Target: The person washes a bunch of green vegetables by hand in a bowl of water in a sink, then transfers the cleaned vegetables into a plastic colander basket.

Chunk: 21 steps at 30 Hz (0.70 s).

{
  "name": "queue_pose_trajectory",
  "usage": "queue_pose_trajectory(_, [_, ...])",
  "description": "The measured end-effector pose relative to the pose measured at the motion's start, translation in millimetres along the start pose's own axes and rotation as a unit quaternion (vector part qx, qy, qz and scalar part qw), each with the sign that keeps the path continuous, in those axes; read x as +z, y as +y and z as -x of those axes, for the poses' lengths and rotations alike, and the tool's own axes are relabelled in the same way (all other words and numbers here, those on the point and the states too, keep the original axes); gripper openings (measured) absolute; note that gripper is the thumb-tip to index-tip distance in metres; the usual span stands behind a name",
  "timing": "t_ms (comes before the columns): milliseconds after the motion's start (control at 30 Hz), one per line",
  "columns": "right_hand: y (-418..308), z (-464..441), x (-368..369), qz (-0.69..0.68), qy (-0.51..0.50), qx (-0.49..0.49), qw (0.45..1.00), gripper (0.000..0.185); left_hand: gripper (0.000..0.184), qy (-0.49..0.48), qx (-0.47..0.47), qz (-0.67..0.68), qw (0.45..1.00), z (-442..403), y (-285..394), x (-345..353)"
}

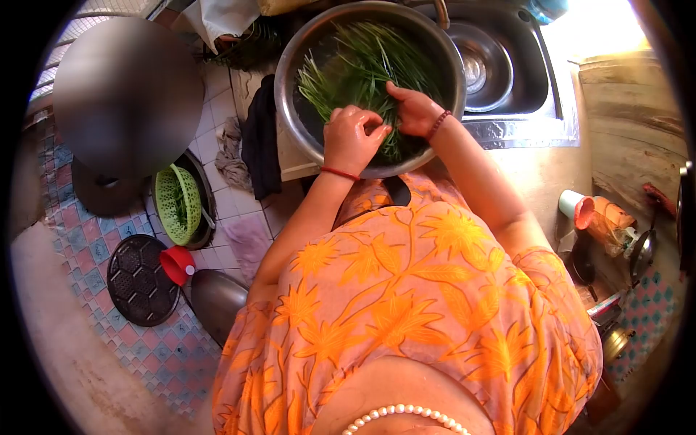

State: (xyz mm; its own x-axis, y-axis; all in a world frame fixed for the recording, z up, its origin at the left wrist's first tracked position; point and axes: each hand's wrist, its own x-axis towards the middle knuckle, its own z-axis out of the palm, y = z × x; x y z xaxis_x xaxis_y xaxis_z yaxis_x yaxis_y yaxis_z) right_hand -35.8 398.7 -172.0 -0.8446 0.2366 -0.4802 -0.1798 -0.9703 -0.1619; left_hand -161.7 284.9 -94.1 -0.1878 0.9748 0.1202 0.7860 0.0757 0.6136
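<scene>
Green blades, long and thin, filled the big steel bowl [287, 87], and both hands were right in among them! Left hand [354, 138] first: its fingers were curled in, thumb and fingertips drawn nearly together around what looked like a few strands. Right hand [418, 113] opposite, a looser cup, thumb raised and fingers partly lost behind the greens [380, 51]; how firmly it gripped, nobody could tell from this angle.

And where did the greens lie? Most of the bunch fanned out beyond the fingertips, towards the far side of the bowl, while a shorter tuft hung between and below the two hands, near the close rim. So the grip sat at the near end of the bunch, presumably to keep the strands gathered where the fingers could sort them.

Superb position for the bowl, too: close against the body, beside the sink [535, 80], with the tap [441, 13] at its far rim. That probably kept water handy, and the high wall likely caught loose bits. Over on the left, down low, a light-green colander [190, 204] held more greenery.
</scene>
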Motion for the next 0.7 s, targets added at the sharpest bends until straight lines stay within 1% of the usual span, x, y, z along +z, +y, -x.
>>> queue_pose_trajectory(100, [1, 0, 1, -0.014, 0.015, 0.003, 1.0, 0.036, 0.011, -0.021, -0.035, 0.024, 0.999, 1, -15, 10])
queue_pose_trajectory(133, [1, 0, 1, -0.007, 0.024, 0.004, 1.0, 0.036, 0.011, -0.048, -0.097, 0.096, 0.99, 0, -19, 11])
queue_pose_trajectory(200, [1, 0, 4, 0.008, 0.039, 0.009, 0.999, 0.034, 0.012, -0.097, -0.219, 0.235, 0.942, -2, -27, 11])
queue_pose_trajectory(300, [3, -3, -3, 0.01, 0.0, 0.023, 1.0, 0.03, 0.015, -0.1, -0.273, 0.324, 0.9, -7, -36, 8])
queue_pose_trajectory(333, [3, -4, -4, 0.026, -0.004, 0.02, 0.999, 0.028, 0.012, -0.095, -0.271, 0.339, 0.896, -9, -36, 6])
queue_pose_trajectory(400, [4, -5, -8, 0.057, -0.011, 0.016, 0.998, 0.024, 0.015, -0.086, -0.278, 0.323, 0.9, -10, -44, 8])
queue_pose_trajectory(433, [5, -3, -3, 0.068, 0.005, -0.002, 0.998, 0.024, 0.016, -0.082, -0.282, 0.315, 0.902, -10, -46, 8])
queue_pose_trajectory(500, [8, 2, 7, 0.09, 0.037, -0.038, 0.995, 0.027, 0.016, -0.066, -0.234, 0.201, 0.949, -8, -46, 10])
queue_pose_trajectory(533, [9, 2, 8, 0.095, 0.04, -0.04, 0.994, 0.028, 0.016, -0.058, -0.208, 0.142, 0.966, -7, -44, 10])
queue_pose_trajectory(633, [10, 2, 10, 0.113, 0.063, -0.053, 0.99, 0.031, 0.016, 0.011, -0.125, 0.0, 0.992, -4, -36, 19])
queue_pose_trajectory(667, [10, 2, 11, 0.123, 0.078, -0.062, 0.987, 0.032, 0.015, 0.017, -0.128, 0.013, 0.991, -2, -38, 25])
queue_pose_trajectory(700, [11, 2, 11, 0.133, 0.094, -0.072, 0.984, 0.032, 0.015, 0.026, -0.179, 0.102, 0.978, 0, -44, 32])
